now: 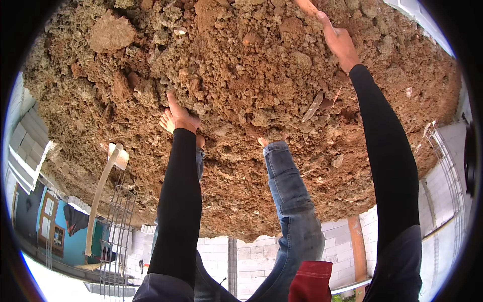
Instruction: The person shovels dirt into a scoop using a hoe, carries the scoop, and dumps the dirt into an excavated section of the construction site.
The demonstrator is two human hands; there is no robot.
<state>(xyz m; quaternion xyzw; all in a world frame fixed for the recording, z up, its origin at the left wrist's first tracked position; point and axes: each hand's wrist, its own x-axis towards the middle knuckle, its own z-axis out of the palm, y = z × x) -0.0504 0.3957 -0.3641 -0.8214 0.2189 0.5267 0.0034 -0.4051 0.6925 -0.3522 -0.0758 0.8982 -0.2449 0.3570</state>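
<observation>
My right hand (341, 46) reaches out to the upper right, its fingers closed round a smooth orange-brown piece (306, 6) that looks like a handle. The top edge of the picture cuts that piece off, so its far end is hidden. Lower and to the left, my left hand (182, 117) hangs just over the loose soil, fingers apart and nothing seen in it. Around both hands spreads a large heap of brown, lumpy earth (241, 90). Behind the left hand shows part of a leg in blue jeans; my other jeans leg (284, 178) ends at a bare foot on the soil.
A hoe (102, 189) with a long wooden handle leans at the left edge of the heap, by a steel rebar cage (116, 226). A large clod (111, 32) lies at the upper left. White block walls (256, 251) and a blue building (63, 224) stand around.
</observation>
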